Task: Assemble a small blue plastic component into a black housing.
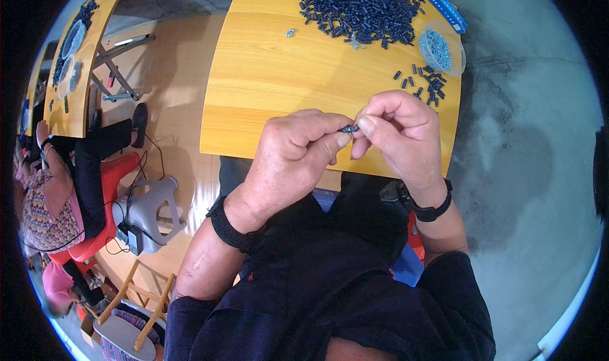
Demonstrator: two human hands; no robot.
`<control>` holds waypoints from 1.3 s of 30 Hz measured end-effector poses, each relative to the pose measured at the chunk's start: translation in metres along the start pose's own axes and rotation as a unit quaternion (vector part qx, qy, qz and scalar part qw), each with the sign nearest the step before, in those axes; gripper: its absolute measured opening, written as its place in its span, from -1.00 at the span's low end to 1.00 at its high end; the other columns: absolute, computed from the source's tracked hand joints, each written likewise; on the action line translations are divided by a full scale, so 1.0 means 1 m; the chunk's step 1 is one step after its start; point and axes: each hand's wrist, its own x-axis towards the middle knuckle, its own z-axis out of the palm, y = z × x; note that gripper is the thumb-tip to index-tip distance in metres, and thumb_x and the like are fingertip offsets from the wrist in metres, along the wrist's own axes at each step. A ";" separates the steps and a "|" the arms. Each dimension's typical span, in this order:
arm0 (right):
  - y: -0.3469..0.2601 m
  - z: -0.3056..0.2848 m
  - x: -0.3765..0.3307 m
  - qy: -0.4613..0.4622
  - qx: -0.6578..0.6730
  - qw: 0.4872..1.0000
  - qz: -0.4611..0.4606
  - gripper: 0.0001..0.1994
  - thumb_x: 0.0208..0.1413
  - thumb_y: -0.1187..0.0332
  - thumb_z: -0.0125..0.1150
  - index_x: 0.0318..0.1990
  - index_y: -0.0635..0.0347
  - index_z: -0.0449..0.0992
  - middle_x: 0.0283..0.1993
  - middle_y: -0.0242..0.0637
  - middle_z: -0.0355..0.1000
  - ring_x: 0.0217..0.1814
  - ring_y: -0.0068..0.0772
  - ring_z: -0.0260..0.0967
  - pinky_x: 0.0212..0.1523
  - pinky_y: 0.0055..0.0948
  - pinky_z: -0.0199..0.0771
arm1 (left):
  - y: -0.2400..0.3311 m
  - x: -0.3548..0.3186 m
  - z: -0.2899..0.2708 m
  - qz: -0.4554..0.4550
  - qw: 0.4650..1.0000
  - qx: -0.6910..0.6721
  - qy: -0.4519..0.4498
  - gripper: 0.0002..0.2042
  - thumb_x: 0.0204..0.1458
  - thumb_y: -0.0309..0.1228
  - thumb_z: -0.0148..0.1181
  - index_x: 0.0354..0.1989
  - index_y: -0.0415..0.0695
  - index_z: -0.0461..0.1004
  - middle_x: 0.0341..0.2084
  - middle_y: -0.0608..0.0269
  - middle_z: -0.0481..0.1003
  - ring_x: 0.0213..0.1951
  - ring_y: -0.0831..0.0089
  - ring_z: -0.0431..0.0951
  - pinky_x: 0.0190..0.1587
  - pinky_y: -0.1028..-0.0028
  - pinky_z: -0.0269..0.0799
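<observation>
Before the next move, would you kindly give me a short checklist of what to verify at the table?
1. Grip: ok; the left hand and right hand both pinch a small dark part.
2. Part's fit: cannot tell; fingertips hide much of it.
3. Dark-piece supply: ok; a large pile covers the far side of the table.
4. Tub contents: ok; the clear tub holds many small pieces.
5. Loose bits gathered: not ok; a small shiny cluster lies left of the pile.
</observation>
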 end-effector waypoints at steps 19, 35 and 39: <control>0.000 0.002 0.006 0.012 -0.056 0.998 -0.002 -0.92 0.13 0.55 0.11 -0.27 0.38 0.51 -0.43 -0.34 0.48 -0.47 -0.64 0.46 -0.46 -0.68 0.45 | -0.004 0.002 0.001 -0.057 0.995 -0.071 0.034 -0.90 0.09 -0.58 0.17 -0.22 -0.30 0.50 -0.47 0.31 0.51 -0.47 0.66 0.46 -0.42 0.63 0.41; 0.005 0.007 0.008 0.025 -0.043 0.999 0.015 -0.94 0.11 0.56 0.14 -0.31 0.38 0.51 -0.43 -0.35 0.48 -0.47 -0.65 0.45 -0.45 -0.69 0.45 | -0.007 0.004 -0.001 -0.043 0.998 -0.012 0.034 -0.86 0.04 -0.64 0.20 -0.21 -0.30 0.54 -0.42 0.22 0.57 -0.42 0.58 0.56 -0.38 0.62 0.53; 0.004 0.008 0.011 0.012 -0.054 0.998 0.009 -0.93 0.11 0.54 0.16 -0.31 0.38 0.52 -0.47 -0.36 0.48 -0.48 -0.65 0.45 -0.45 -0.68 0.45 | -0.016 0.006 -0.003 0.012 0.998 0.025 0.062 -0.87 -0.01 -0.63 0.24 -0.27 -0.27 0.58 -0.46 0.22 0.55 -0.40 0.55 0.54 -0.34 0.58 0.46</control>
